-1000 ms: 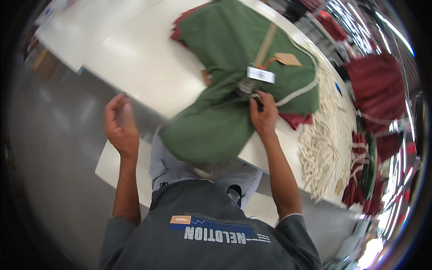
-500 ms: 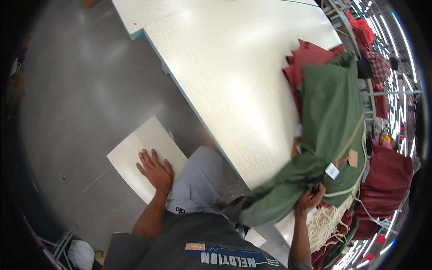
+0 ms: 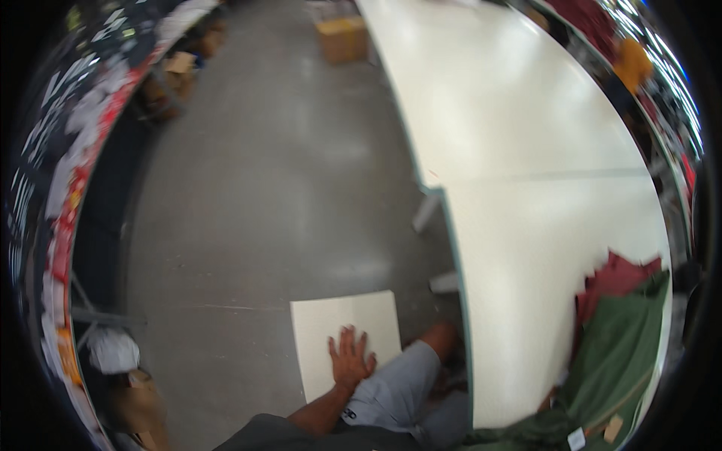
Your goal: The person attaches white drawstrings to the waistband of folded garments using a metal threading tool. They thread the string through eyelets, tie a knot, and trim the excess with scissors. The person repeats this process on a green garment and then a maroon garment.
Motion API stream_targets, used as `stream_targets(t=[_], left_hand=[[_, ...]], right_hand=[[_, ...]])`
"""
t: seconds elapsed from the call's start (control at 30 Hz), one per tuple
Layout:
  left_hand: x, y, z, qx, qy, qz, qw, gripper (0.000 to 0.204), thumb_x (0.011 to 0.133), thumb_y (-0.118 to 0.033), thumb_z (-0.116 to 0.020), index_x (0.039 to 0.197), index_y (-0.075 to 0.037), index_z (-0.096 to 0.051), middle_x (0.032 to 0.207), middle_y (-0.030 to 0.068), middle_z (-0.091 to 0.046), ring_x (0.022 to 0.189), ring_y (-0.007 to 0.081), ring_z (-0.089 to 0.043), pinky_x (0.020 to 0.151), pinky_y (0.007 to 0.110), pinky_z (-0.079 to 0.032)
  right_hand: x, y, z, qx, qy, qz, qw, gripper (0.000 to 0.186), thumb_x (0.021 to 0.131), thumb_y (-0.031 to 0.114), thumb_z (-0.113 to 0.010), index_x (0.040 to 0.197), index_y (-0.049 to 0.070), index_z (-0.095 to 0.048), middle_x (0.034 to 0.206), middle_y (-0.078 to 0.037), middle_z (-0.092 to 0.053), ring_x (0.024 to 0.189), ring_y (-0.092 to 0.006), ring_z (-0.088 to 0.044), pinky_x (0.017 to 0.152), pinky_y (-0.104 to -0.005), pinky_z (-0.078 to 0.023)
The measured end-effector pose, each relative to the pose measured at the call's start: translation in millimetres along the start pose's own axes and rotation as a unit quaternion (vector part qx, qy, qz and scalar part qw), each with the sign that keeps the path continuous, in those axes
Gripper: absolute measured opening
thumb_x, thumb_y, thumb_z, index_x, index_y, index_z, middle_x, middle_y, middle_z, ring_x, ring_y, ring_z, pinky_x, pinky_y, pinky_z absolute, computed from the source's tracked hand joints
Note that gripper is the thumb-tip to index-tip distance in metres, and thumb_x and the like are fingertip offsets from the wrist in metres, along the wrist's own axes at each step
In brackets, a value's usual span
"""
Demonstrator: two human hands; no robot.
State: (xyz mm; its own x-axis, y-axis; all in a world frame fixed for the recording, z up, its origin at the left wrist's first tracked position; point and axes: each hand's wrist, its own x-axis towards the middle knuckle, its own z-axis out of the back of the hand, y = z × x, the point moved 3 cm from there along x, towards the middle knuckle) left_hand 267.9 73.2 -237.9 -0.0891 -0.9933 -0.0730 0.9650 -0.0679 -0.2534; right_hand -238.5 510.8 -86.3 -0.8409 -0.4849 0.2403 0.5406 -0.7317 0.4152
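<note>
My left hand (image 3: pixel 351 359) lies with fingers spread on a square pale board (image 3: pixel 317 322) low beside my leg in grey shorts (image 3: pixel 398 379). My right hand is out of view at the lower edge. At the lower right, green fabric (image 3: pixel 609 338), apparently bag-like, with small tags lies over dark red fabric (image 3: pixel 605 282) on the long white table (image 3: pixel 511 248).
The grey floor (image 3: pixel 248 188) runs ahead, with a cardboard box (image 3: pixel 340 41) by the table's far end. Shelving with goods (image 3: pixel 71 203) lines the left, a white bundle (image 3: pixel 113 349) low beside it. Clothing and racks (image 3: pixel 632 64) stand beyond the table.
My view has swung left and up along the aisle. My left hand has come down onto the board. The green fabric has shifted rightward in view, and my right hand has left the picture.
</note>
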Motion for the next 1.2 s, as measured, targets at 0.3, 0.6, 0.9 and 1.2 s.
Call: stream_targets(t=[0.3, 0.6, 0.9, 1.2], left_hand=[[-15, -1, 2, -0.048, -0.097, 0.000, 0.994, 0.066, 0.090, -0.045, -0.064, 0.148, -0.016, -0.052, 0.163, 0.0139, -0.035, 0.155, 0.0288, -0.025, 0.123, 0.062, -0.013], [14, -70, 122, -0.466, -0.128, -0.029, 0.875, 0.045, 0.087, -0.024, -0.070, 0.127, -0.007, -0.062, 0.112, 0.0146, -0.073, 0.110, 0.0318, -0.067, 0.113, 0.057, -0.036], [-40, -187, 168, 0.132, -0.073, -0.482, 0.863, 0.036, 0.093, -0.038, -0.061, 0.111, -0.009, -0.071, 0.108, 0.0106, -0.071, 0.114, 0.0268, -0.062, 0.121, 0.055, -0.026], [-19, -223, 88, 0.139, 0.007, -0.539, 0.831, 0.038, 0.095, -0.037, -0.061, 0.117, -0.008, -0.067, 0.115, 0.0112, -0.068, 0.116, 0.0273, -0.061, 0.118, 0.053, -0.030]], right_hand=[[49, 106, -21, -0.096, -0.006, 0.188, 0.978, 0.039, 0.102, 0.018, -0.059, 0.134, -0.003, -0.052, 0.131, -0.027, -0.058, 0.114, -0.0391, -0.061, 0.100, -0.0446, -0.051], [29, 225, 18, 0.074, -0.041, 0.146, 0.986, 0.048, 0.096, 0.023, -0.066, 0.134, -0.003, -0.053, 0.125, -0.025, -0.060, 0.110, -0.0412, -0.061, 0.097, -0.0460, -0.049], [20, 229, 9, 0.130, -0.122, 0.205, 0.962, 0.051, 0.072, 0.005, -0.075, 0.120, 0.003, -0.060, 0.103, -0.018, -0.062, 0.094, -0.0402, -0.062, 0.083, -0.0489, -0.049], [22, 242, 32, 0.142, -0.096, 0.174, 0.970, 0.043, 0.080, 0.017, -0.071, 0.119, 0.006, -0.056, 0.104, -0.014, -0.059, 0.099, -0.0338, -0.060, 0.084, -0.0454, -0.044]])
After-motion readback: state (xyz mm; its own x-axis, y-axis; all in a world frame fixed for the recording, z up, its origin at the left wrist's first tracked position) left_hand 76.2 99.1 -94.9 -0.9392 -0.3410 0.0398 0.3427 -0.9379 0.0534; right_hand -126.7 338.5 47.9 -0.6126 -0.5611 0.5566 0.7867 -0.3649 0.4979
